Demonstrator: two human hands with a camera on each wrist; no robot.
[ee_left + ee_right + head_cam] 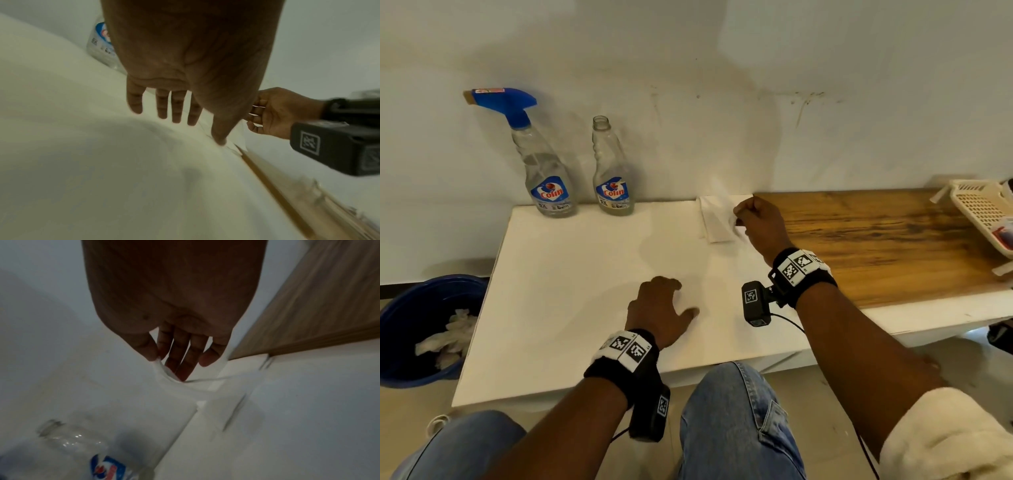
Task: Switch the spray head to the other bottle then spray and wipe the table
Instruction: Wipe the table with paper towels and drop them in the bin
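White tissue (717, 219) pinched in right hand (760, 222) fingers (152, 350) — left hand (657, 310) fingers spread, resting on table (558, 291).

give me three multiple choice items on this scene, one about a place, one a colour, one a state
1. Where do the two bottles stand?
A. at the table's far edge by the wall
B. in the bucket
C. on the wooden board

2. What colour is the spray head?
A. red
B. blue
C. green

3. What is the right hand doing?
A. resting flat on the table
B. gripping a bottle
C. pinching a tissue

Key:
1 A: the capped bottle and the open bottle stand on the table against the wall.
2 B: the spray head is blue.
3 C: the right hand has thumb and fingers on the tissue, while the left hand rests on the table.
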